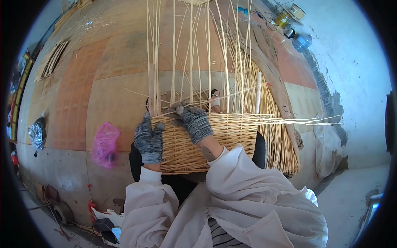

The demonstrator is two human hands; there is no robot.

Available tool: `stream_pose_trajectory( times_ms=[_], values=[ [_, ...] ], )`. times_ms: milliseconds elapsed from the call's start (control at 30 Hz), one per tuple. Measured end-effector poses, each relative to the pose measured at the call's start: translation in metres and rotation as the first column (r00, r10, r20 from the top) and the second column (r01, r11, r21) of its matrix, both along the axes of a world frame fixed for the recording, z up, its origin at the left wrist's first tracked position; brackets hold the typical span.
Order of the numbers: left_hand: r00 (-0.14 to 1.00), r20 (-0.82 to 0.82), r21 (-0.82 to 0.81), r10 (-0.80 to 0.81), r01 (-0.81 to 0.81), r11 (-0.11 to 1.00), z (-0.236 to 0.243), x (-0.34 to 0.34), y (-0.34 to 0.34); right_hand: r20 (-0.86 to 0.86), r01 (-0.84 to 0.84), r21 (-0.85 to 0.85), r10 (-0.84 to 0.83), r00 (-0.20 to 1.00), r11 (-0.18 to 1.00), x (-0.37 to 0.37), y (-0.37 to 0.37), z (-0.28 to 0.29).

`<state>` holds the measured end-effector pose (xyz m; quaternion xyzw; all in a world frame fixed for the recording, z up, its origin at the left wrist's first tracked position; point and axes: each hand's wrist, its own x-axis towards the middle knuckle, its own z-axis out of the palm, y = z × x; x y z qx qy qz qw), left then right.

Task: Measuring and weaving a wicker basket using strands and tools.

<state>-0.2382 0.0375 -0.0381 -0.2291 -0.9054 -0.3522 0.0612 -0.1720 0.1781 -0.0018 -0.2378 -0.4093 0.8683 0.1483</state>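
Observation:
A partly woven wicker panel [186, 149] of pale rods lies across my lap, its upright stakes [191, 62] running away from me. My left hand [149, 140], in a grey knit glove, grips the panel's left edge, thumb on the weave and fingers beside the outer stake. At the top woven row, my gloved right hand [195, 123] is closed with its fingertips around a thin wicker rod [225, 98] that slants off to the right among the stakes. Its fingertips are partly hidden by the stakes. Several loose rod ends [297, 121] stick out past the panel's right side.
A large bundle of wicker rods [281, 144] lies on the floor to the right. At left are a pink plastic bag [105, 144], a silvery bag [37, 132] and some short dark strips [55, 58]. A blue water jug [302, 42] stands by the right wall.

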Motion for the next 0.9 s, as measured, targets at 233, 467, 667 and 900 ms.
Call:
stream_pose_trajectory(
  times_ms=[233, 467, 667, 900],
  values=[
    [0.907, -0.259, 0.105, -0.333, 0.369, 0.924, 0.036, 0.005, 0.036, 0.052, -0.068, 0.642, 0.046, 0.998, 0.764, 0.025, 0.024, -0.012],
    [0.92, 0.145, 0.413, -0.363, 0.277, 0.867, 0.05, -0.001, 0.046, -0.065, 0.183, 0.424, -0.172, 0.983, 0.887, 0.062, 0.016, 0.006],
    [0.889, -0.027, 0.105, -0.457, 0.457, 0.883, 0.035, 0.011, 0.046, 0.029, -0.092, 0.973, 0.289, 0.957, 0.21, 0.098, -0.011, -0.045],
    [0.836, 0.389, 0.56, -0.386, 0.118, 0.82, 0.038, -0.005, 0.046, -0.008, -0.489, 0.274, 0.51, 0.86, 0.828, 0.101, -0.085, -0.017]
  ],
)
